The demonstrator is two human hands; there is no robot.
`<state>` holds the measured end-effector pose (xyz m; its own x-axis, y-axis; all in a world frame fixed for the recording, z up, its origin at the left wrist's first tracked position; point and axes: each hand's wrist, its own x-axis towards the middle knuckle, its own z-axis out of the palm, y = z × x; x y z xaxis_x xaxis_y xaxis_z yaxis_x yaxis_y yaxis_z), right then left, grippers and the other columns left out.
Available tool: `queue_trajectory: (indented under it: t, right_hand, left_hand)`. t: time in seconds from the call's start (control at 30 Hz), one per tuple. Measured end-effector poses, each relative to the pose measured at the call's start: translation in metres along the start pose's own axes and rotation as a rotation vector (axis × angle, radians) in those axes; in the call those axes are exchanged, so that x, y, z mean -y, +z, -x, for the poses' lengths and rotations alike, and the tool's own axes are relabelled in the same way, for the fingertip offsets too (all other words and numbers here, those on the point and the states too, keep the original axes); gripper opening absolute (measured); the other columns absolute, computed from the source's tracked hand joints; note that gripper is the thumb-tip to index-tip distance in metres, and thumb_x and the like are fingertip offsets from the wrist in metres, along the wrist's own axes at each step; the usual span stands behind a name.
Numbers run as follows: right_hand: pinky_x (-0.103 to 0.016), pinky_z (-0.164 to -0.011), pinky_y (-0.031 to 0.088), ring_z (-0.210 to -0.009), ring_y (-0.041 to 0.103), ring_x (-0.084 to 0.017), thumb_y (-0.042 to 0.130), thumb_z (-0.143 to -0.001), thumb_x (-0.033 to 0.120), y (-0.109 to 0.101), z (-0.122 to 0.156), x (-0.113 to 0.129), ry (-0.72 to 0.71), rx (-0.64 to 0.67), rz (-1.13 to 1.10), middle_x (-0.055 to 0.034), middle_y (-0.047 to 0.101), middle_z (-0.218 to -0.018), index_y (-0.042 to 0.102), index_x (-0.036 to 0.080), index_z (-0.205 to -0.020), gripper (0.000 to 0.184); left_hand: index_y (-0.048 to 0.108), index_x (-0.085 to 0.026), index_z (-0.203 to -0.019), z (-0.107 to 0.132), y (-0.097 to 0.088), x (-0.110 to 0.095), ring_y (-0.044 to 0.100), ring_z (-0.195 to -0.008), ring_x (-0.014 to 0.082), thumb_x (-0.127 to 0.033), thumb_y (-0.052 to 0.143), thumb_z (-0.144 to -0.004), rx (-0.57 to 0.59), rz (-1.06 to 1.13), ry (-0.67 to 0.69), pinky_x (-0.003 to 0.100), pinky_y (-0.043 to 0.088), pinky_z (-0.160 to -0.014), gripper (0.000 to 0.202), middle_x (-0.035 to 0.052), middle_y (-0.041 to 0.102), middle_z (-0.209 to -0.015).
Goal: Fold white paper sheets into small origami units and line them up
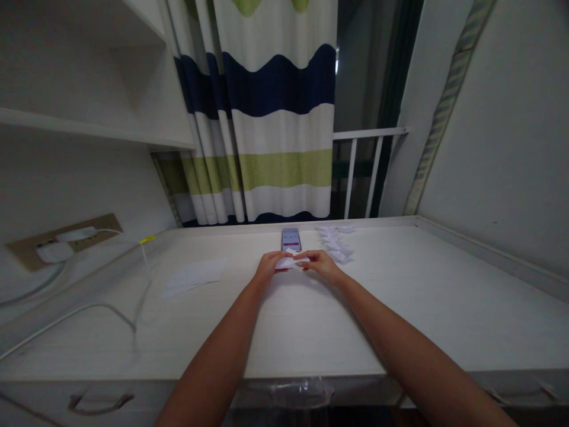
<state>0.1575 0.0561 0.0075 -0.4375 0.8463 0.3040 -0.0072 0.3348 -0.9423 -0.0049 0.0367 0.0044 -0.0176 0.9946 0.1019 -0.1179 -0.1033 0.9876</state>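
Note:
Between my two hands is a small piece of folded white paper (288,261), held just above the desk. My left hand (269,264) grips its left side, fingers closed on the edge. The fingers of my right hand (320,265) pinch the right side. Right behind the paper lies a phone (291,238) with its screen lit. Several folded white paper pieces (336,244) sit in a row to the right of the phone. A stack of flat white paper sheets (195,276) rests on the desk to the left of my hands.
The white desk (306,332) runs back to a striped curtain (284,136) and a window railing (371,135). White cables (106,305) trail over the desk's left side from chargers (56,252) in a wall socket. A shelf (98,133) overhangs the left.

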Motion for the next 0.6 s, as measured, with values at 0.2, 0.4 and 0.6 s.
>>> queue_trajectory:
  t: [0.2,0.4,0.6]
  right_hand:
    - [-0.023,-0.056,0.045,-0.06,0.055,-0.011,0.065,-0.056,0.037,-0.0019,-0.0005,-0.0013,0.056,-0.017,-0.111,-0.0031,0.064,-0.066,0.067,0.014,-0.068,0.026]
    - [-0.02,-0.054,0.046,-0.058,0.057,-0.01,0.065,-0.059,0.034,-0.0011,-0.0016,-0.0031,0.139,-0.106,-0.253,-0.0035,0.064,-0.065,0.065,0.013,-0.068,0.023]
    - [-0.019,-0.053,0.047,-0.056,0.058,-0.01,0.063,-0.064,0.024,-0.0005,-0.0019,-0.0002,0.225,-0.22,-0.349,-0.0035,0.065,-0.065,0.061,0.013,-0.063,0.011]
  left_hand:
    - [0.066,-0.012,-0.073,0.0013,0.0005,-0.0008,0.058,-0.064,0.0149,-0.038,0.059,-0.062,0.065,0.001,-0.014,0.025,0.045,-0.058,0.029,0.0084,0.065,-0.079]
    - [0.065,-0.011,-0.082,0.0017,0.0021,-0.0005,0.059,-0.059,0.0136,-0.041,0.063,-0.06,0.115,-0.001,-0.01,0.024,0.044,-0.056,0.037,0.01,0.065,-0.084]
    - [0.061,-0.011,-0.092,0.0033,0.0042,0.0004,0.059,-0.063,0.0142,-0.037,0.07,-0.052,0.19,-0.011,0.027,0.025,0.044,-0.057,0.048,0.0092,0.063,-0.083]
